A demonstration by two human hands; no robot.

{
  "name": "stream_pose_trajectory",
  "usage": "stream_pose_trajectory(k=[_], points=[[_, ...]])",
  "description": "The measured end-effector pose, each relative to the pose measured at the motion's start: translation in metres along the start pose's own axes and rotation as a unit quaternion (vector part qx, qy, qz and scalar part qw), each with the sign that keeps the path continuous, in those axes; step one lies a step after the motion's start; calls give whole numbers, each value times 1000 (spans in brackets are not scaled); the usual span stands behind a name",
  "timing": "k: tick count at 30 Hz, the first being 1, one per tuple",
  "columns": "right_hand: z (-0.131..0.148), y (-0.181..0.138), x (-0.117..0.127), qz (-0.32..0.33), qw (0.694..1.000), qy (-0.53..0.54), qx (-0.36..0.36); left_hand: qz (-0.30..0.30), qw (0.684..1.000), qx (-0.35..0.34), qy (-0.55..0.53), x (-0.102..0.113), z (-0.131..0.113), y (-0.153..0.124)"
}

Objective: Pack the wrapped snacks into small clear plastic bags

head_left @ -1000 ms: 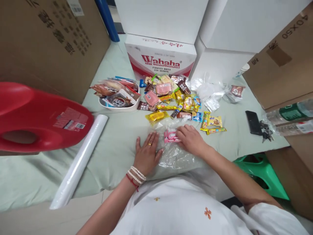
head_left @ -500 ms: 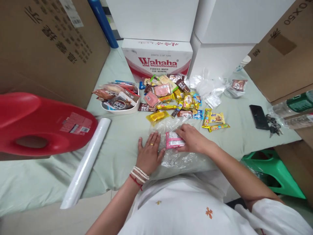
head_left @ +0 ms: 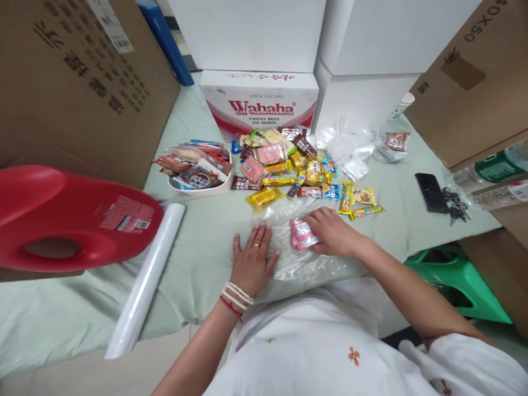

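My left hand [head_left: 252, 260] lies flat, fingers spread, on the left edge of a clear plastic bag [head_left: 303, 259] spread on the pale green cloth [head_left: 198, 242]. My right hand [head_left: 333, 232] is closed on a small pink snack packet [head_left: 303, 235], tilted up on its edge over the bag. Just beyond the bag lies a pile of several wrapped snacks [head_left: 289, 165]. A white dish [head_left: 198, 186] heaped with more packets sits to the pile's left.
A red plastic jug [head_left: 70, 220] and a white roll [head_left: 146, 278] lie at left. A Wahaha carton [head_left: 259, 102], white boxes and brown cartons ring the cloth. A phone [head_left: 431, 192], keys [head_left: 456, 209] and bottles [head_left: 490, 173] are at right, a green stool [head_left: 457, 283] below.
My right hand has drawn the pink packet nearer to me and tipped it from flat onto its edge. My left hand has stayed flat on the bag.
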State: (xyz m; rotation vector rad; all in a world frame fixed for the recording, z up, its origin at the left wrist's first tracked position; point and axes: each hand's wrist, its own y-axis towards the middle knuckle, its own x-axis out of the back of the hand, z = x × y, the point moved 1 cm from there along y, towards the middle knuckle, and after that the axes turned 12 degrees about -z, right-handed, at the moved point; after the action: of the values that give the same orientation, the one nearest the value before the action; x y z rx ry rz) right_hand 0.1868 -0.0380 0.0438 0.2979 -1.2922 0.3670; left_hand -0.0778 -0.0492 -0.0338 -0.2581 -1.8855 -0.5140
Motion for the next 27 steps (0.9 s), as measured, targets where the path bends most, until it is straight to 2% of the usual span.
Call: stream_pose_trajectory(k=[3, 5, 8, 10, 12, 14, 16, 18, 21, 23, 24, 25, 27], points=[[-3, 3, 15, -28, 999, 16, 8, -33, 999, 7, -35, 6, 4, -2], [1, 10, 18, -36, 999, 20, 25, -98, 993, 31, -60, 13, 7, -7], [12, 27, 3, -12, 998, 33, 57, -223, 965, 122, -67, 22, 11, -18], [18, 37, -13, 10, 997, 42, 69, -251, 948, 189, -48, 23, 13, -25], [18, 42, -25, 19, 997, 48, 65, -220, 948, 228, -18, 21, 13, -30], [14, 37, -26, -6, 997, 66, 48, -179, 958, 226, -10, 20, 11, -32], [6, 18, -19, -66, 992, 105, 32, -169, 963, 204, -54, 21, 6, -32], [-2, -13, -11, -125, 980, 154, 18, -157, 955, 201, -153, 24, -1, -29], [-9, -66, -13, -151, 968, 202, -3, -111, 896, 297, -312, 29, -9, -27], [-10, -96, -25, -136, 971, 197, -7, -85, 855, 368, -354, 31, -12, -27], [-10, -106, -31, -125, 973, 193, -6, -82, 849, 390, -347, 32, -12, -27], [-9, -113, -37, -114, 974, 193, -4, -83, 856, 397, -321, 33, -12, -28], [-9, -117, -41, -119, 970, 209, -10, -99, 888, 382, -235, 35, -9, -30]])
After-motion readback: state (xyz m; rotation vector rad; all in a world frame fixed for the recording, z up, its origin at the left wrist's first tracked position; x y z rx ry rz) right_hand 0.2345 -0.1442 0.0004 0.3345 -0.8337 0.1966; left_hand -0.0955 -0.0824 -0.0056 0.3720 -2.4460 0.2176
